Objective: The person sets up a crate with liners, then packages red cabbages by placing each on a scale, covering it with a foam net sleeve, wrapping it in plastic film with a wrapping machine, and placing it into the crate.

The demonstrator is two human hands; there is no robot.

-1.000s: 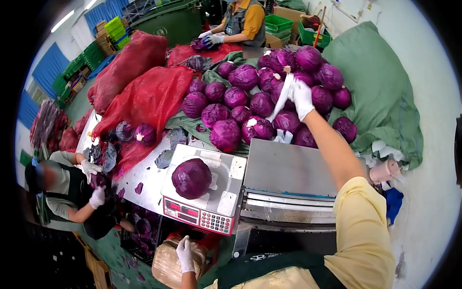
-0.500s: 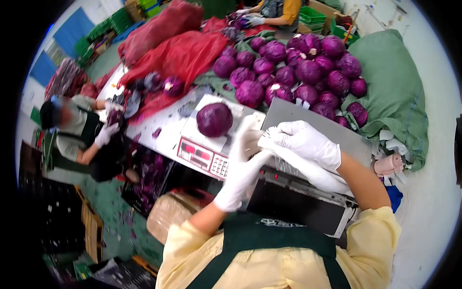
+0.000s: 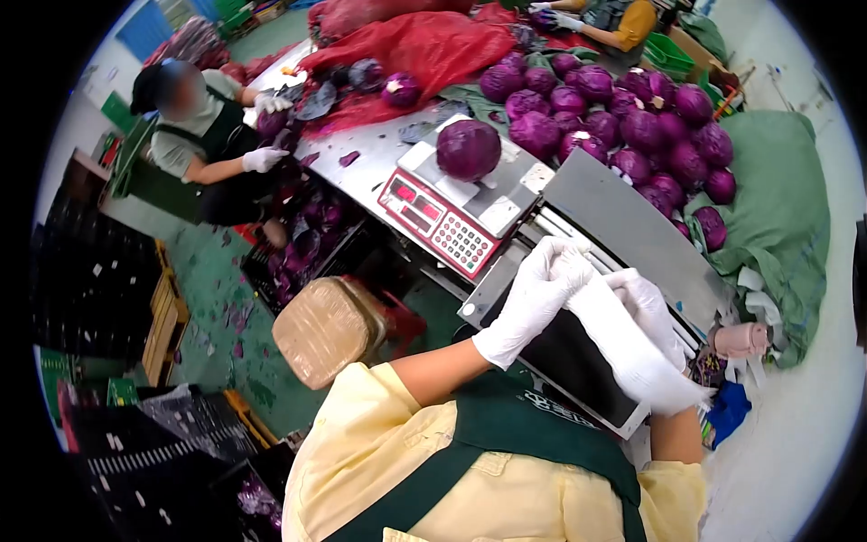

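My left hand (image 3: 533, 303), in a thin white glove, pinches one end of a long, soft white strip (image 3: 623, 348); whether it is cloth or paper I cannot tell. My right hand (image 3: 646, 303), also gloved, is curled at the strip's upper side, partly hidden behind it. The strip hangs down to the right across my right wrist. Both hands are above a metal wrapping machine (image 3: 623, 212) with rollers and a black plate. Beyond my left hand, a red cabbage (image 3: 468, 150) sits on a digital scale (image 3: 440, 221).
Many red cabbages (image 3: 641, 126) are piled behind the machine, beside a green sack (image 3: 768, 181). A pink cup-like object (image 3: 741, 341) stands at right. A taped stool (image 3: 321, 330) is at lower left. One co-worker (image 3: 203, 135) handles leaves at left; another (image 3: 614, 23) works at the back.
My view has swung, so the scale and cabbages appear farther right. My left hand has closed in a pinch, and the strip now drapes over my right wrist.
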